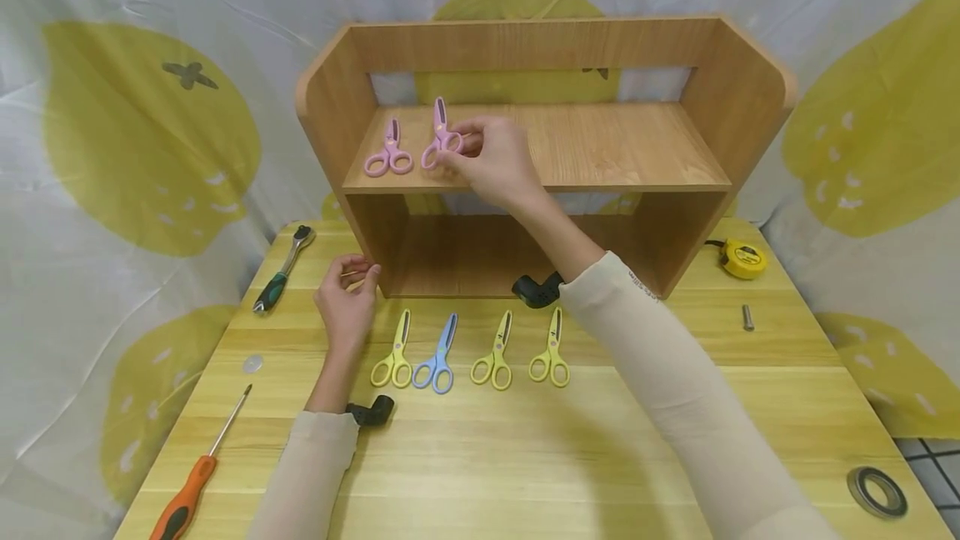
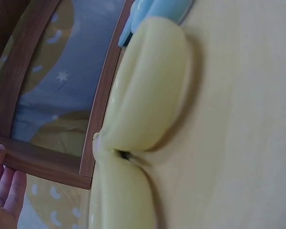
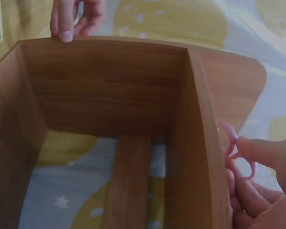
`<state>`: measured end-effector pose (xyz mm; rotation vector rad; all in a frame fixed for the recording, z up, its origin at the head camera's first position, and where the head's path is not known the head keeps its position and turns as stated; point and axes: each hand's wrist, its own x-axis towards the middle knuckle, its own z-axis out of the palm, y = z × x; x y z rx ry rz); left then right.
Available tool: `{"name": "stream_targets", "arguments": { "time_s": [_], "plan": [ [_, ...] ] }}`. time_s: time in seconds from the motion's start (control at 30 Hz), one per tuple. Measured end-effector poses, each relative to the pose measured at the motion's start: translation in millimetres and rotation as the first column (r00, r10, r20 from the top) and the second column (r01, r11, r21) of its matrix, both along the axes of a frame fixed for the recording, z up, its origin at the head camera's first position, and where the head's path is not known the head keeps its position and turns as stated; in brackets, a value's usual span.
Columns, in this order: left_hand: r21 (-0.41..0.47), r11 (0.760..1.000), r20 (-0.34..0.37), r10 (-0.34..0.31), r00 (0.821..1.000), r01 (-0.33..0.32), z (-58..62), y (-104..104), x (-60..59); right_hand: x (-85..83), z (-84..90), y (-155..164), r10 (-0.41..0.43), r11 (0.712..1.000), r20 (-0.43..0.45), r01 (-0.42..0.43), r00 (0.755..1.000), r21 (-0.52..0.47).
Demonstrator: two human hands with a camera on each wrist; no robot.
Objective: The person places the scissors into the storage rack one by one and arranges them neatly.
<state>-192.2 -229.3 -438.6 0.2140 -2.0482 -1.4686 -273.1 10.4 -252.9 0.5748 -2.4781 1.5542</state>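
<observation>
Right hand (image 1: 495, 161) pinched the handle loops of a pink plastic-handled pair of scissors (image 1: 441, 140), fingers curled round them, on the upper board of the open wooden two-tier shelf unit (image 1: 622, 148). Blades pointed toward the back panel. A second pink pair of scissors (image 1: 389, 152) lay just beside it, to the left, apart. Left hand (image 1: 347, 298) rested at the shelf unit's lower left front corner, fingers loosely bent and touching the wood, gripping nothing. On the yellow wooden table (image 1: 525, 448), before the shelf, lay a row: yellow scissors (image 1: 395, 357), blue scissors (image 1: 437, 359), two more yellow pairs (image 1: 522, 352).
</observation>
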Motion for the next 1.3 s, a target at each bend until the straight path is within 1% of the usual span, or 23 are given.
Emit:
{"name": "stream_targets", "arguments": {
  "time_s": [0.13,0.3,0.5,0.63,0.73,0.83,0.97,1.03,1.17,1.3],
  "plan": [
    [0.003,1.000,-0.012,0.008,1.000,-0.008,0.1,-0.4,0.1,-2.1,-1.9,-6.0,-0.003,0.999,-0.009,0.004,1.000,0.044],
    [0.008,1.000,-0.013,0.009,1.000,-0.009,2.9,1.1,2.9,-4.3,-3.2,-9.2,-0.022,0.994,0.009,0.021,1.000,0.109],
    [0.009,1.000,-0.017,0.004,1.000,-0.004,6.1,4.5,5.8,-6.5,-1.5,-7.5,-0.038,0.975,0.026,0.032,0.999,0.219],
    [0.015,1.000,-0.017,-0.005,1.000,0.005,6.8,4.8,6.3,-5.9,-0.8,-6.3,-0.041,0.967,0.027,0.033,0.999,0.254],
    [0.014,1.000,-0.012,-0.004,1.000,0.004,4.0,3.2,4.0,-5.3,-0.8,-5.5,-0.037,0.961,0.017,0.030,0.999,0.276],
    [0.012,1.000,-0.012,0.002,1.000,-0.001,-6.7,-1.3,-3.3,-5.4,-0.6,-4.1,-0.038,0.955,0.014,0.032,0.999,0.296],
    [0.004,1.000,-0.014,0.012,1.000,-0.012,-22.7,-7.1,-13.0,-5.2,-0.2,0.0,-0.042,0.955,0.017,0.035,0.999,0.293],
    [0.002,1.000,-0.009,0.015,1.000,-0.015,-27.2,-9.2,-14.9,-3.1,-0.1,3.4,-0.041,0.958,0.015,0.035,0.999,0.284],
    [0.005,1.000,-0.009,0.017,1.000,-0.017,-31.4,-12.6,-16.4,6.3,-1.0,13.8,-0.036,0.972,0.015,0.032,0.999,0.232],
    [-0.005,1.000,-0.012,0.013,1.000,-0.013,-31.1,-15.2,-16.7,19.2,-4.6,28.4,-0.030,0.984,-0.009,0.031,1.000,0.174]
  ]
}}
